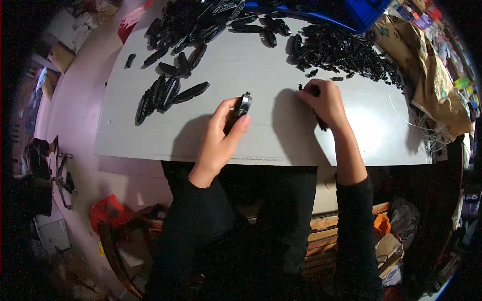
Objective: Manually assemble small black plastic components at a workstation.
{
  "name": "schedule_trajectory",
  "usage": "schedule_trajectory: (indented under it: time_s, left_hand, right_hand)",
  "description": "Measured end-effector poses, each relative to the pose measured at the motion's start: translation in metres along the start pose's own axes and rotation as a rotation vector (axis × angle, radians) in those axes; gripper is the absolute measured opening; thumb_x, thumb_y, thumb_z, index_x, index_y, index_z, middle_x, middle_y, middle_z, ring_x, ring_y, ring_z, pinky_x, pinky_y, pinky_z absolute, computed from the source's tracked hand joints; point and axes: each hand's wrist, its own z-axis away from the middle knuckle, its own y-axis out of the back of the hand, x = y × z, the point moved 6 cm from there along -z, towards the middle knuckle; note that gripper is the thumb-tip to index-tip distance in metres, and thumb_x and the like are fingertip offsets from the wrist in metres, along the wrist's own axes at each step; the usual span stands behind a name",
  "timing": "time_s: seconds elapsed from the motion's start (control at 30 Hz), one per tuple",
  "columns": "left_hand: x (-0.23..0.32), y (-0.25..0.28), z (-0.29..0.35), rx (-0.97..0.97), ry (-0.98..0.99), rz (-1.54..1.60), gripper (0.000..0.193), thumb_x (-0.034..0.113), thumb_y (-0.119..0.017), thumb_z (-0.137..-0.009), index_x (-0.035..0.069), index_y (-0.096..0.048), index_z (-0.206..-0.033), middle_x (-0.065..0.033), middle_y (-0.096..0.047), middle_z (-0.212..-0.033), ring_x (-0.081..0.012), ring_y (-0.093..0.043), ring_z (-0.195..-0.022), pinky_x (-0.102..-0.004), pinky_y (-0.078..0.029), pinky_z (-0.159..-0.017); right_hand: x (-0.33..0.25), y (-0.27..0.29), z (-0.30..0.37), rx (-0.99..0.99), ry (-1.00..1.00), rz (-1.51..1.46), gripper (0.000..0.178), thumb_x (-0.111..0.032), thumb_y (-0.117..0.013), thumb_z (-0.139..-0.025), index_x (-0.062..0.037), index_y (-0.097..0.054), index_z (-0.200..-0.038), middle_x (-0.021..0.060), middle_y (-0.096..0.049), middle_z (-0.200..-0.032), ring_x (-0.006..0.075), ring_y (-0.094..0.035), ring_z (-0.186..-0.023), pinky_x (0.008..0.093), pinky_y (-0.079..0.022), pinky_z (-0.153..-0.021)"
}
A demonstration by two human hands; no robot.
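My left hand (221,135) is closed round a glossy black elongated piece (244,104). It is held above the near middle of the table, its bright, reflective end pointing away from me. To the right, my right hand (325,103) has its fingers curled and pinched together over the tabletop. Dark pieces (321,122) show under its palm and at its fingertips; their exact kind is hidden. Just beyond that hand lies a heap of small black plastic parts (346,52). Several long, glossy, ribbed black pieces (168,95) lie left of my left hand.
More long black pieces (188,25) are piled at the far left of the white table (236,65). A blue bin (361,15) stands at the far edge. Along the right side are a crumpled brown sack (419,65) and loose white strings (401,111). A slatted wooden seat (321,236) is below.
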Motion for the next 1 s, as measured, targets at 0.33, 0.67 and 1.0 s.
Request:
schedule_trajectory:
  time_s: [0.33,0.67,1.0]
  left_hand:
    - [-0.008,-0.017,0.011,-0.076,0.124,0.336,0.04,0.025,-0.032,-0.097,0.004,-0.034,-0.132,-0.0023,-0.049,-0.081,-0.0054,-0.039,-0.06,-0.0185,-0.033,-0.053]
    - [0.007,-0.02,0.022,-0.142,-0.19,-0.063,0.048,0.016,-0.035,-0.096,0.0,-0.02,-0.139,-0.0148,-0.042,-0.127,-0.0212,-0.043,-0.116,-0.0295,-0.035,-0.095]
    - [0.009,-0.014,0.044,-0.258,0.076,-0.086,0.049,0.004,-0.038,-0.09,0.001,-0.026,-0.137,-0.0113,-0.055,-0.102,-0.0115,-0.051,-0.08,-0.0237,-0.043,-0.073]
  right_hand:
    - [-0.053,-0.043,0.068,-0.231,-0.168,-0.991,0.015,-0.014,-0.063,-0.083,0.0,-0.061,-0.079,0.0055,-0.061,-0.066,0.0093,-0.052,-0.048,0.0204,-0.042,-0.045]
    - [-0.072,-0.057,0.082,-0.227,-0.199,-1.052,0.008,-0.007,-0.065,-0.08,-0.0009,-0.058,-0.08,0.003,-0.058,-0.064,0.0074,-0.05,-0.047,0.0201,-0.04,-0.043]
    - [-0.078,-0.064,0.094,-0.249,-0.17,-1.058,0.019,-0.015,-0.066,-0.081,-0.0011,-0.053,-0.083,0.003,-0.055,-0.068,0.0084,-0.052,-0.057,0.0208,-0.039,-0.044]
